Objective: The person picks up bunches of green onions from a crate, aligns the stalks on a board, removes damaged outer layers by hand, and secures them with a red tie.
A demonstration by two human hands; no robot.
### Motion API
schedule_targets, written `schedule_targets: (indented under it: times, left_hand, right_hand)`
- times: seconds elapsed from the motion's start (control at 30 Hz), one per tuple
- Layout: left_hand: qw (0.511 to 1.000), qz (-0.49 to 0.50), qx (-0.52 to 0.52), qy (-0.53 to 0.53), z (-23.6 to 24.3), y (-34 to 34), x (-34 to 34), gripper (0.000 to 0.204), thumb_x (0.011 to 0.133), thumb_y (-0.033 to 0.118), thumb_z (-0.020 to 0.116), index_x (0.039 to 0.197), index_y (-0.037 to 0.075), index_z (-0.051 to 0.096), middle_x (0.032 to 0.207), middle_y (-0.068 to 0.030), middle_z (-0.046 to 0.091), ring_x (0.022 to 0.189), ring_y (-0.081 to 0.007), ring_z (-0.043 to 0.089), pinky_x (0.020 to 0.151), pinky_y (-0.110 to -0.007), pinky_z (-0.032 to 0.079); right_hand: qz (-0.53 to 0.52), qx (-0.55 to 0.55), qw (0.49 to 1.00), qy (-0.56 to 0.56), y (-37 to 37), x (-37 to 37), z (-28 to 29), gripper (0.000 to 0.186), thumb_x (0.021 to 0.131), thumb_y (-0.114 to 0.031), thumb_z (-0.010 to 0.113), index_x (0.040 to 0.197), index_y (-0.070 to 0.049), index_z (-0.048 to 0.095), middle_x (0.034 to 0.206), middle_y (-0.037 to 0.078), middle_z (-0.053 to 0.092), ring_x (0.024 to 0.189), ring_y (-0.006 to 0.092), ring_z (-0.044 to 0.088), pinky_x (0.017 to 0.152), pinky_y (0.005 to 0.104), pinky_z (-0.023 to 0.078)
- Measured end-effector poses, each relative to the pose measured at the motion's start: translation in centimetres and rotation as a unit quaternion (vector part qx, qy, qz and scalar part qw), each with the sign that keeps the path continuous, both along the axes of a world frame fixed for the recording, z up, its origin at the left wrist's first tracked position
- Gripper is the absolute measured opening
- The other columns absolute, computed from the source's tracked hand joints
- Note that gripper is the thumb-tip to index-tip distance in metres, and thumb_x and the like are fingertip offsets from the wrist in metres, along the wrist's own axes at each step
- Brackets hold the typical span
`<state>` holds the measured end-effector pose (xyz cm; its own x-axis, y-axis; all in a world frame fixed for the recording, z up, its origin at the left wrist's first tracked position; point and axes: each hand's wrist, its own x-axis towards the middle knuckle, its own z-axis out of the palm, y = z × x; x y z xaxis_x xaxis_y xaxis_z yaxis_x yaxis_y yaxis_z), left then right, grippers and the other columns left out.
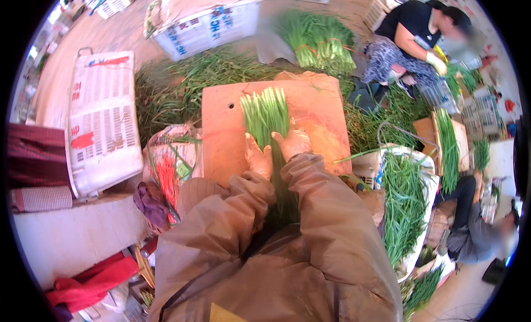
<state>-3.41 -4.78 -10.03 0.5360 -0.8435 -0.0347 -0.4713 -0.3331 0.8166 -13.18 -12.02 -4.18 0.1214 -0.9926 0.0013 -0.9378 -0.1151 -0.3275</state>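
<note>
A bunch of garlic chives (265,113) lies on an orange-brown board (326,120) in front of me, pale stem ends pointing away and leaves trailing toward my lap. My left hand (258,157), in a thin translucent glove, is closed around its left side. Gloved too, my right hand (293,143) grips it from the right, thumb across the stems. The fingers beneath the bunch are hidden. A bundle of red ties (166,175) hangs left of the board. On the right stands a white basket (428,211) heaped with loose chives (402,203).
Loose leaves (193,81) cover the floor beyond the board. Tied chive bundles (321,42) stand farther back, near a white crate (207,29). An upturned white crate (105,123) is at left. Two people, one seated far right (409,37), work among crates and chives.
</note>
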Motion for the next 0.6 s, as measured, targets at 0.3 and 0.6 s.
schedule_targets:
  times: [0.3, 0.6]
  left_hand:
    - [0.991, -0.05, -0.073, -0.104, -4.2, -1.5, 4.1, 0.075, 0.086, 0.036, 0.058, 0.136, -0.009, 0.024, 0.136, -0.031, 0.033, 0.126, -0.039, 0.035, 0.108, -0.04, 0.023]
    - [0.988, -0.104, -0.087, 0.073, 7.9, 3.5, 5.5, 0.071, 0.085, 0.026, 0.06, 0.137, -0.007, 0.025, 0.133, -0.027, 0.04, 0.123, -0.035, 0.04, 0.102, -0.037, 0.032]
  right_hand:
    - [-0.059, 0.115, 0.987, -0.094, 1.0, -0.3, 4.8, 0.072, 0.076, -0.038, 0.065, 0.129, 0.003, 0.039, 0.109, 0.025, 0.057, 0.1, 0.0333, 0.058, 0.086, 0.0398, 0.046]
    - [-0.116, -0.032, 0.967, -0.224, 17.1, -23.7, 15.7, 0.04, 0.086, -0.027, 0.052, 0.122, -0.009, 0.054, 0.11, 0.017, 0.06, 0.094, 0.0234, 0.059, 0.084, 0.0359, 0.046]
